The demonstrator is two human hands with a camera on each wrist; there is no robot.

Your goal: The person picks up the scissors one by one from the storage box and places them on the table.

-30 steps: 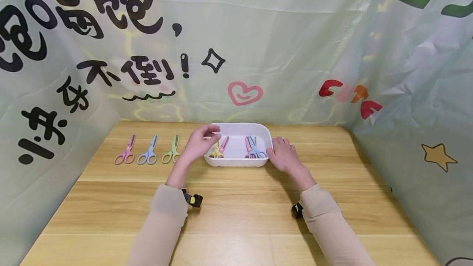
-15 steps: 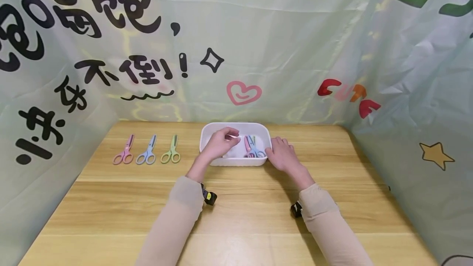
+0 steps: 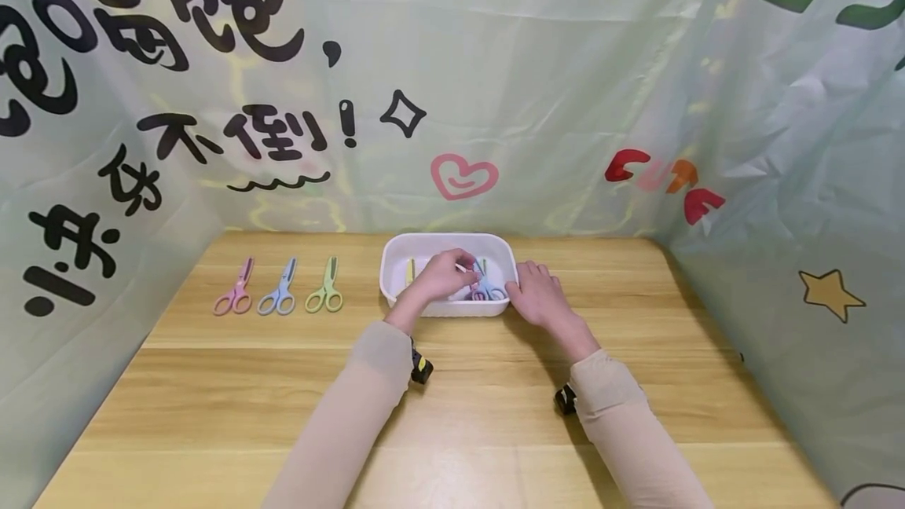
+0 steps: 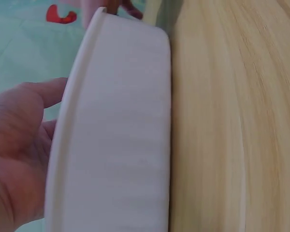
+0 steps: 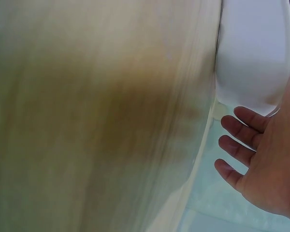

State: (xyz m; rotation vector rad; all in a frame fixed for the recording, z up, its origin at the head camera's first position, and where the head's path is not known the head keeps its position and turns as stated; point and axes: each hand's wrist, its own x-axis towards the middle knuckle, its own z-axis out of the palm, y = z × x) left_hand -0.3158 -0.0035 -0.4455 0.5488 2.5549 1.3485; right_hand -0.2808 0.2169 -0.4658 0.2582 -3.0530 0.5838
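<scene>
A white plastic tray [image 3: 392,304] stands at the back middle of the table. My left hand [image 3: 440,277] reaches over its front rim, thumb and fingertips apart, close to the blue scissors [image 3: 488,286] at the tray's right end. Pink scissors lie partly hidden beside these. Yellow scissors [image 3: 410,270] show at the left inside, mostly covered by my hand. From the left wrist, the tray's wall hides the fingertips. My right hand [image 3: 540,295] rests against the tray's right end, thumb at the rim, and in the right wrist view its fingers [image 5: 239,151] lie loosely extended.
Left of the tray, pink scissors [image 3: 234,289], blue scissors [image 3: 279,289] and green scissors [image 3: 325,287] lie in a row on the wooden table [image 3: 488,415]. A printed cloth [image 3: 551,85] hangs behind and along both sides.
My left hand has moved rightward across the tray, from its left end to the scissors at the right. The right hand has stayed at the tray's end.
</scene>
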